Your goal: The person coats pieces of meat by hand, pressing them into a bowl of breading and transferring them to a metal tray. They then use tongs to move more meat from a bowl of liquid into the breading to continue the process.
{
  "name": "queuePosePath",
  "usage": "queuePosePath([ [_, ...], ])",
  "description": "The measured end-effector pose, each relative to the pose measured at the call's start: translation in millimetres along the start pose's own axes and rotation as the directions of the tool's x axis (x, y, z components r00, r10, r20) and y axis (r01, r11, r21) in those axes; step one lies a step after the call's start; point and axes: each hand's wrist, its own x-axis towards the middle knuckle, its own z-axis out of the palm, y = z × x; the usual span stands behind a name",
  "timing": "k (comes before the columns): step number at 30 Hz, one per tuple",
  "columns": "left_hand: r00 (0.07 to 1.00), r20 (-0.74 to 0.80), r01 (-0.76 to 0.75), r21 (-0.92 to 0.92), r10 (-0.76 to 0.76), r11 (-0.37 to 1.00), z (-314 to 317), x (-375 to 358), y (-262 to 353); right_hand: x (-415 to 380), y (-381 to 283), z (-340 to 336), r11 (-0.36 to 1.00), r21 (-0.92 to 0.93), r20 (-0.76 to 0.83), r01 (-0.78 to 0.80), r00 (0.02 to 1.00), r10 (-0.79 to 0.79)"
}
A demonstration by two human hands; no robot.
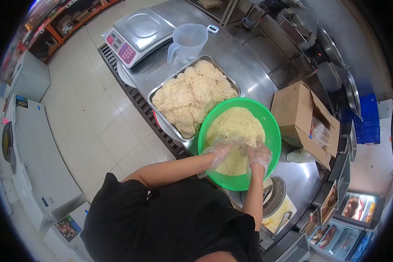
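Mid-coating: gloved left hand (pixel 219 150) and gloved right hand (pixel 259 154), fingers curled down into breadcrumbs (pixel 236 126) in green bowl (pixel 273 131), grip on anything underneath impossible to tell; next, probably lifting a coated piece over to the steel tray (pixel 161 87) of breaded cutlets (pixel 190 94).

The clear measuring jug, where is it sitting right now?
In the head view, the measuring jug stands upright on the steel counter near the top, between the weighing scale and the metal tray of breaded pieces.

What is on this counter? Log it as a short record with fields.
left hand: gloved left hand pressed into crumbs
right hand: gloved right hand in the same crumbs
bowl: green bowl of breadcrumbs
tray: metal tray piled with breaded pieces, touching the bowl
behind tray: plastic jug, scale
right of bowl: open cardboard box
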Motion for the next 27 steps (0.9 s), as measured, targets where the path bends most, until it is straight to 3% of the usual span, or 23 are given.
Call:
queuePosePath([
  [1, 1.000, 0.003, 0.010, 0.000, -0.010, 1.000, -0.8, -3.3, 4.7, -2.9, 0.0, -8.5, 1.000, -0.004, 0.007, -0.007, 1.000, 0.007],
  [3, 0.959, 0.161, 0.253, -0.106, -0.234, 0.962, -4.2, -5.0, 17.1, -7.0, -1.0, -28.4, 0.991, 0.131, 0.003, -0.026, 1.000, 0.026],
  [4, 0.956, 0.165, 0.259, -0.098, -0.241, 0.961, -4.1, 1.7, 10.1, -10.6, -7.3, -43.9, 0.991, 0.131, 0.005, -0.037, 0.999, 0.037],
  [5, 0.906, 0.355, 0.337, -0.279, -0.230, 0.899, -4.6, 13.8, -2.3, -14.2, -16.3, -60.9, 0.963, 0.260, 0.026, -0.068, 0.998, 0.063],
  [6, 0.832, 0.525, 0.437, -0.428, -0.176, 0.791, -4.7, 11.0, 0.8, -14.8, -20.9, -68.3, 0.919, 0.383, 0.051, -0.100, 0.995, 0.087],
  [7, 0.827, 0.530, 0.447, -0.419, -0.187, 0.790, -3.9, 7.4, 3.1, -10.8, -17.6, -65.1, 0.917, 0.383, 0.055, -0.114, 0.993, 0.101],
  [9, 0.680, 0.716, 0.505, -0.613, 0.157, 0.608, -4.5, -2.7, 18.3, -0.8, -5.2, -50.3, 0.696, 0.691, 0.170, -0.197, 0.980, 0.108],
  [10, 0.674, 0.725, 0.517, -0.600, 0.143, 0.610, -5.0, -6.7, 26.0, -0.7, -2.4, -40.2, 0.691, 0.692, 0.172, -0.210, 0.977, 0.126],
  [12, 0.780, 0.608, 0.422, -0.685, 0.148, 0.594, -8.4, -6.2, 40.2, 1.2, -0.4, -17.4, 0.583, 0.757, 0.197, -0.294, 0.954, 0.224],
  [13, 0.778, 0.613, 0.429, -0.678, 0.137, 0.597, -13.4, -1.0, 43.1, 4.0, 2.0, -5.1, 0.578, 0.758, 0.200, -0.302, 0.951, 0.234],
  [15, 0.832, 0.490, 0.074, -0.561, 0.259, 0.825, -29.9, 11.0, 51.0, 10.9, 1.7, 14.0, 0.516, 0.775, 0.253, -0.363, 0.928, 0.273],
  [16, 0.843, 0.479, 0.059, -0.535, 0.245, 0.843, -41.8, 17.3, 58.4, 13.4, -9.6, 10.0, 0.509, 0.779, 0.255, -0.367, 0.926, 0.279],
  [18, 0.851, 0.451, -0.042, -0.455, 0.271, 0.890, -69.7, 26.2, 83.7, 17.2, -38.0, 3.3, 0.208, 0.842, 0.489, -0.497, 0.867, 0.092],
  [19, 0.844, 0.437, -0.128, -0.399, 0.312, 0.908, -83.2, 26.7, 104.7, 23.6, -50.9, 8.9, 0.197, 0.840, 0.499, -0.505, 0.863, 0.082],
  [22, 0.891, 0.391, -0.181, -0.162, 0.232, 0.970, -118.7, 47.1, 160.4, 57.7, -91.7, 31.0, 0.179, 0.845, 0.514, -0.504, 0.858, -0.010],
  [23, 0.898, 0.372, -0.218, -0.087, 0.235, 0.972, -124.1, 50.7, 179.0, 68.5, -104.1, 41.3, 0.107, 0.847, 0.528, -0.520, 0.846, -0.074],
  [25, 0.953, 0.173, -0.286, 0.231, 0.250, 0.930, -123.6, 41.2, 217.0, 80.8, -128.8, 49.8, 0.026, 0.845, 0.533, -0.535, 0.835, -0.135],
  [27, 0.957, 0.200, -0.272, 0.345, 0.212, 0.898, -141.0, 72.8, 238.7, 85.9, -148.9, 52.4, 0.006, 0.856, 0.509, -0.517, 0.841, -0.186],
])
